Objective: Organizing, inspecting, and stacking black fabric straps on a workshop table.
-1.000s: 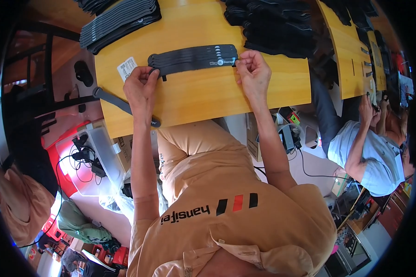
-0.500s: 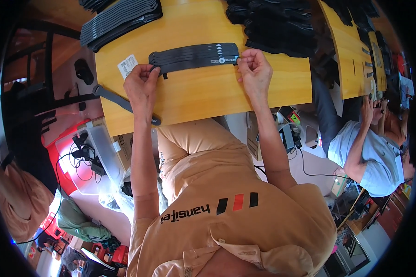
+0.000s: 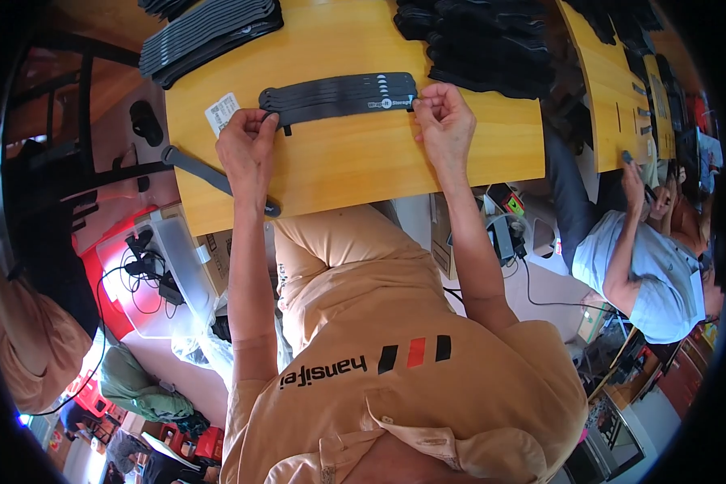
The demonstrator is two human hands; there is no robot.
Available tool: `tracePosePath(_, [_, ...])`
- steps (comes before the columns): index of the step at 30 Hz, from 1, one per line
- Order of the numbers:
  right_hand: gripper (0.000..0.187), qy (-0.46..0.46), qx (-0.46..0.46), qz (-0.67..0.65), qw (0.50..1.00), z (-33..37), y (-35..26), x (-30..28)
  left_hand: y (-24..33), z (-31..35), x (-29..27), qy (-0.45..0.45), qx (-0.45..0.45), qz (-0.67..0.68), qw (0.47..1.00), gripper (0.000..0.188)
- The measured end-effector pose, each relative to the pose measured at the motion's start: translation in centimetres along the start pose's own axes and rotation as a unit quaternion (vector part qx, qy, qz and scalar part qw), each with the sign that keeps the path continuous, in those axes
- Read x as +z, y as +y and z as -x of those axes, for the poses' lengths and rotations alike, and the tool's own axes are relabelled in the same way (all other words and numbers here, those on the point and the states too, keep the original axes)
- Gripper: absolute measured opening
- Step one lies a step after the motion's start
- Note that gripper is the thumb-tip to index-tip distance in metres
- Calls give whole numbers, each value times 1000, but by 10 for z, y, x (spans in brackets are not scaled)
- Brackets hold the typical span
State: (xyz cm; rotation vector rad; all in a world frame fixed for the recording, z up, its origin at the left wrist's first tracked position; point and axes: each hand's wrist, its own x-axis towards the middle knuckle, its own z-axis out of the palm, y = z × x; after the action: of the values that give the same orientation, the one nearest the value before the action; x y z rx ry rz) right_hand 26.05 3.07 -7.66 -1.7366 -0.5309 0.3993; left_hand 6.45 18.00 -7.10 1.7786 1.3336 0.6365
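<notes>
At the right, the co-worker's nearer hand (image 3: 633, 184) has shifted left and away from the other, bringing a small dark piece (image 3: 627, 156) at its fingertips to the neighbouring counter's (image 3: 609, 158) near edge.

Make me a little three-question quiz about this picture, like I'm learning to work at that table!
1. Which of the person's hands is at the right-hand end of the fanned dark straps?
2. True or false: the white label lies to the left of those straps on the yellow table.
3. Fill in the blank: the single loose strap is partly hidden from the camera by the person's left ______.

Key:
1. The right hand.
2. True.
3. Forearm.
</notes>
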Motion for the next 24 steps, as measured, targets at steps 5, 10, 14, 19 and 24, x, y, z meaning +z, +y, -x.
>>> tracePosePath(5, [10,9,-11,5,1000,-1,3,1,4,0,-1,1,-1,-9,1000,19])
tracePosePath(10, [11,15,-21,19,999,-1,4,3,6,1,-2,-2,-32,0,999,21])
tracePosePath(14, [11,18,-14,21,1000,-2,6,2,3,0,0,0,-23,-7,1000,21])
tracePosePath(19, [12,17,-21,21,999,-2,4,2,1,-1,0,5,-14,-16,1000,21])
tracePosePath(24, [12,19,-24,30,999,-2,4,2,-2,-3,0,6,-14,-12,1000,21])
